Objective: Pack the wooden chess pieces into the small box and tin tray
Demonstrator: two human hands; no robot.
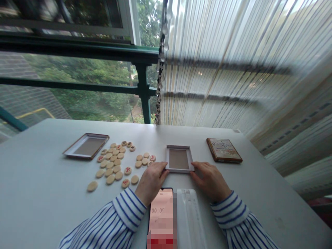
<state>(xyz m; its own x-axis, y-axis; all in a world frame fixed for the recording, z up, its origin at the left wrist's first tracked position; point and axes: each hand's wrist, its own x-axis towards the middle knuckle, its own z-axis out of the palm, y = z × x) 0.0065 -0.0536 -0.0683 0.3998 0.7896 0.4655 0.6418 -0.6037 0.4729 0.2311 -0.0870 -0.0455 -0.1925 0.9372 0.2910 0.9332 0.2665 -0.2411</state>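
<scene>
A shallow open box tray (178, 171) with white walls and a brown floor lies on the table in front of me. My left hand (153, 180) pinches its near left corner between thumb and fingers. At the near right corner, my right hand (209, 178) grips it the same way. Nothing lies inside the tray. Left of it, round wooden Chinese chess pieces (110, 179) are scattered flat, some marked in red or black and many blank side up. A few of them (144, 161) sit close to my left hand.
An upturned box lid (86, 146) lies at the far left. A closed, decorated box (224, 150) rests at the right. Near me are a phone (161, 214) showing a timer and a white translucent case (190, 218). Behind the white table (46, 207) hang string curtains (207, 69).
</scene>
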